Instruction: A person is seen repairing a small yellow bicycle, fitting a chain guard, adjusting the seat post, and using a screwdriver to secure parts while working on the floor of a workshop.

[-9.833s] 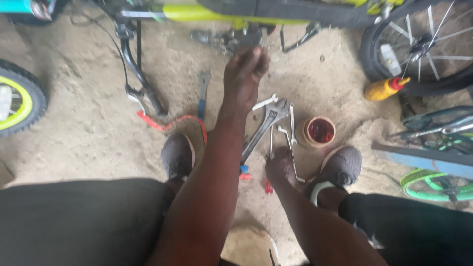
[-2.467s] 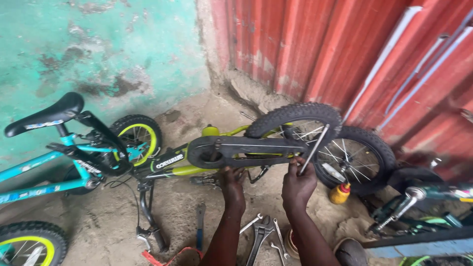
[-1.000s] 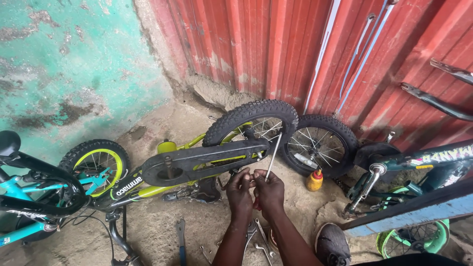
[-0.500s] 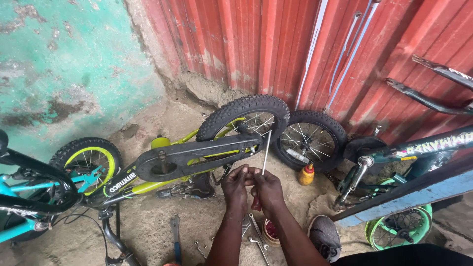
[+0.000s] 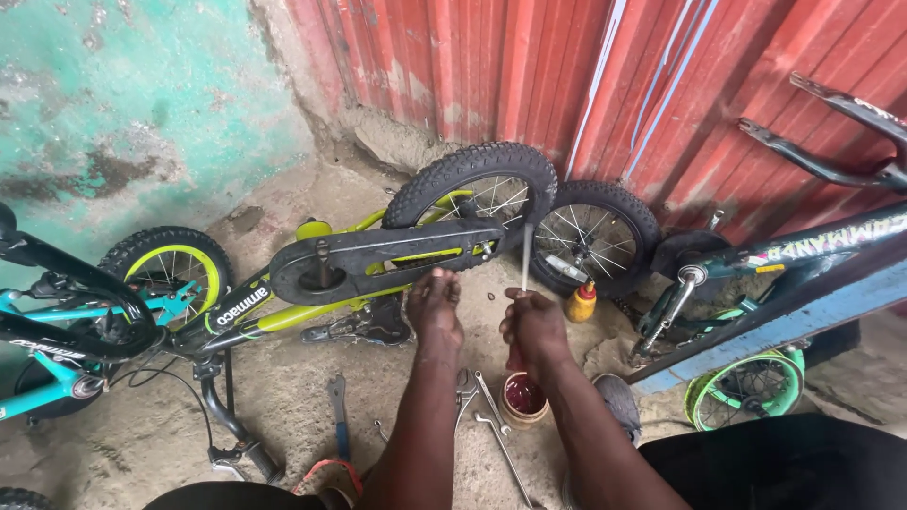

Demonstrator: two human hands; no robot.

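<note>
I'm seeing right hand clenching thin metal rod, rod rising upright above fingers. Left hand loosely curled, grasping nothing visible, hovering beside black chain guard.

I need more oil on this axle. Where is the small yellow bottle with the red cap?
In the head view, the yellow bottle stands on the sandy ground right of the right hand, just in front of the small black wheel leaning on the red wall.

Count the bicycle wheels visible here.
5: black wheel on the yellow bike, loose wheel against the red wall, yellow-rimmed wheel, green-rimmed wheel, tyre edge bottom left. Others may be hidden.
</note>
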